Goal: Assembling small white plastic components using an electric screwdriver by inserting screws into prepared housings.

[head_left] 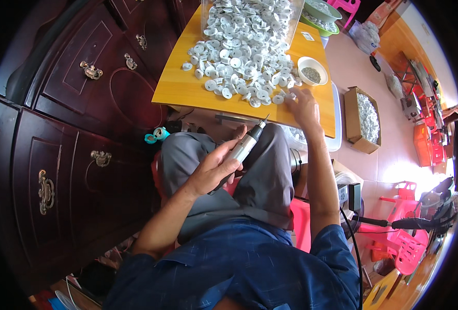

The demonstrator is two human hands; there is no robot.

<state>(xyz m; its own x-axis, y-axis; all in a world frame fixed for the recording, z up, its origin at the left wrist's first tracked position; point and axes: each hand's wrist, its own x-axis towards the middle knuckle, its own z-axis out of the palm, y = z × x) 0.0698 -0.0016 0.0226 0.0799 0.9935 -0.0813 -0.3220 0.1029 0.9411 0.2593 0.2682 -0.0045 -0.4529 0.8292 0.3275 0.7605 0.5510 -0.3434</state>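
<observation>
My left hand (216,166) is closed around a silver and black electric screwdriver (243,147), held over my lap with its bit pointing up toward the table's front edge. At the right front of the yellow table, my right hand (305,108) reaches over the edge, fingers apart and bent down beside the nearest white plastic pieces (235,62). These are small round discs with raised parts, spread in a heap. Just beyond the right hand stands a white bowl (305,61) of small metal screws (311,75). Whether the right fingertips touch a piece is hard to see.
A clear bin (294,26) full of pieces stands at the back of the yellow table (175,77). Dark drawer cabinets (84,98) close off the left. On the right floor are a cardboard box (354,116) of pieces and pink stools (409,248). A black cable (354,243) hangs by my right arm.
</observation>
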